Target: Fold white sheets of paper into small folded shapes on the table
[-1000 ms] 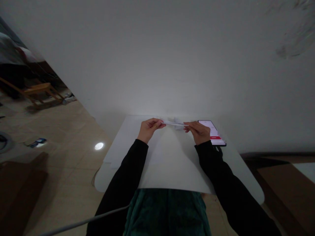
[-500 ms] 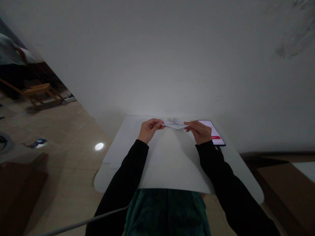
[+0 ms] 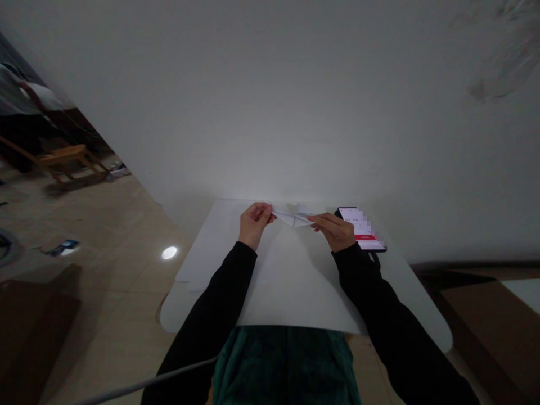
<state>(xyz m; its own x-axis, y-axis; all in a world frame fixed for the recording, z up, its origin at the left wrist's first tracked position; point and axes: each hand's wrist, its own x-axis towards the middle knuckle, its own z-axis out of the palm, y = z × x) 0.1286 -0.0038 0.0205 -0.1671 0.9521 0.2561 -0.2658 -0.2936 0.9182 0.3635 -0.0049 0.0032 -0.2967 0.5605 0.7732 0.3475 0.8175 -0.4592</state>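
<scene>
The left grip (image 3: 254, 225) was closed, thumb and fingers pinching the left end of a folded paper (image 3: 293, 219). The right grip (image 3: 335, 232) reached in from the other side with its fingers stretched out, the fingertips (image 3: 317, 220) at the paper's right end (whether they pinched it or only touched it, the view did not settle). The paper was held up between the two hands, a white, creased, pointed shape, above a large white sheet (image 3: 291, 287) that lay across the worktop (image 3: 174, 318). A phone (image 3: 363, 229) lay just beside the right hand, near the far edge of the worktop, its lit screen blurred except for a red band. Black sleeves (image 3: 211, 298) covered both arms, and a green garment (image 3: 287, 365) filled the bottom of the view, with a gray cable (image 3: 147, 382) crossing the lower left. Behind the worktop rose a white wall (image 3: 270, 112), scuffed toward the upper right. Off to the left, a tiled floor (image 3: 105, 225) held a wooden chair (image 3: 63, 160) and a small blue object (image 3: 63, 247), well apart from the hands.
</scene>
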